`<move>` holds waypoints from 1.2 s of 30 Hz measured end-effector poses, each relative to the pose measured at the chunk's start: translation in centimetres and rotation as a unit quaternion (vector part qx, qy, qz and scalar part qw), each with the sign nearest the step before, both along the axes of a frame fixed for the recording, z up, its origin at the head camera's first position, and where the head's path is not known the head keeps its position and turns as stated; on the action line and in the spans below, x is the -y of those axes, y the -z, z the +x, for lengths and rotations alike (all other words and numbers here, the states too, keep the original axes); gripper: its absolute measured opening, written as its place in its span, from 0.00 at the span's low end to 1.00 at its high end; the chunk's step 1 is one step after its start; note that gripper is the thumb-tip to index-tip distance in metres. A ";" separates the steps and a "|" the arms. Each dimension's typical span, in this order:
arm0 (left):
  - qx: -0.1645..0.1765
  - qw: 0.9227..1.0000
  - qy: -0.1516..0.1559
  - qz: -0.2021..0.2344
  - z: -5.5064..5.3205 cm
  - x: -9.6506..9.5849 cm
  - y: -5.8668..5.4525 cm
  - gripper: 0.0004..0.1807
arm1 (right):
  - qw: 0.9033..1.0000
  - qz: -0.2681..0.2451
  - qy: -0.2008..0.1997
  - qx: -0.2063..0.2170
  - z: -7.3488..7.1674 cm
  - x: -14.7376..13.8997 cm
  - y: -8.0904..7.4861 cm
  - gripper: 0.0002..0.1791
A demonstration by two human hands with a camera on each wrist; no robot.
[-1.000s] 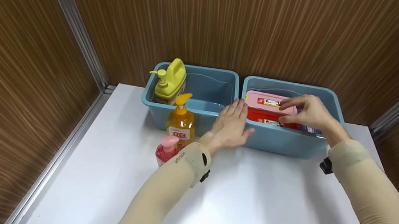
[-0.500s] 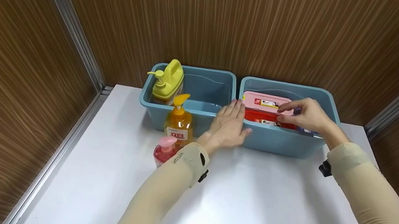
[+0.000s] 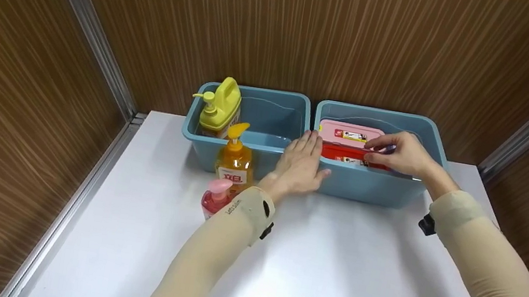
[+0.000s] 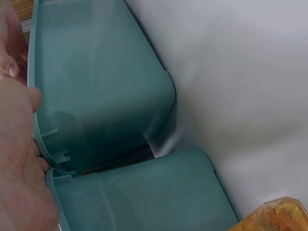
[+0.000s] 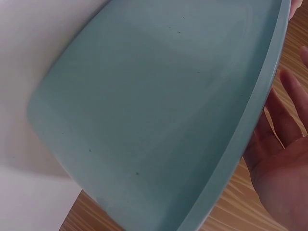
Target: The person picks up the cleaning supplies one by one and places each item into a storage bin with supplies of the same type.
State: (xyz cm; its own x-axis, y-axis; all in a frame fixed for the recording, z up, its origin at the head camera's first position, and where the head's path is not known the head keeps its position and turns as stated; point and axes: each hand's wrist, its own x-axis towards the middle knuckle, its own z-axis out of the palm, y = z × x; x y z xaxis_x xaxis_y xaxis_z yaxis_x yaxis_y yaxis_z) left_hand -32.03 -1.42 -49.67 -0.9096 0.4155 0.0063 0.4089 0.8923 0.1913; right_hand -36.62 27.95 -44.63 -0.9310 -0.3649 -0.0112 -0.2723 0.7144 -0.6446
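Observation:
My left hand [image 3: 298, 166] rests with straight fingers over the adjoining front rims of two blue-green plastic bins, the left bin [image 3: 270, 165] and the right bin [image 3: 363, 187]. Its thumb points right, along the right bin's outer front. My right hand [image 3: 402, 153] reaches into the right bin, thumb and forefinger bent but apart. Their tips lie over a pink-lidded box [image 3: 329, 136] and a red-lidded box [image 3: 329, 152], both labelled; contact is hard to judge. Something bluish-purple [image 3: 389, 149] is mostly hidden under that hand. The right wrist view shows loosely spread fingers behind the bin wall.
A yellow pump jug [image 3: 222, 110] stands in the left bin. In front of it are an orange pump bottle [image 3: 235, 160] and a pink pump bottle [image 3: 216, 199], partly behind the left forearm. The white table [image 3: 329, 273] meets wood-grain panels [image 3: 283, 25] behind.
The head view has shifted slightly. My right hand has sunk a little lower over the boxes, its fingertips somewhat closer together. My left hand stays on the rims.

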 end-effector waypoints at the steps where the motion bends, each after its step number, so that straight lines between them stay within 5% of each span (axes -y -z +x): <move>1: 0.002 1.000 0.000 0.000 0.0 0.0 0.0 0.50 | 1.000 -0.001 0.001 0.002 0.1 0.0 0.0 0.27; 13: 0.033 0.999 0.011 0.013 -0.8 0.3 -0.8 0.54 | 1.000 -0.001 -0.011 -0.009 0.2 0.8 -0.5 0.27; 23: 0.089 0.996 -0.001 0.009 -1.9 0.7 -3.9 0.50 | 0.999 -0.015 -0.024 -0.018 0.1 2.2 -1.1 0.23; 36: 0.109 0.993 0.026 0.042 -0.6 2.1 -7.0 0.34 | 0.999 -0.020 -0.041 -0.029 1.4 3.9 -1.4 0.22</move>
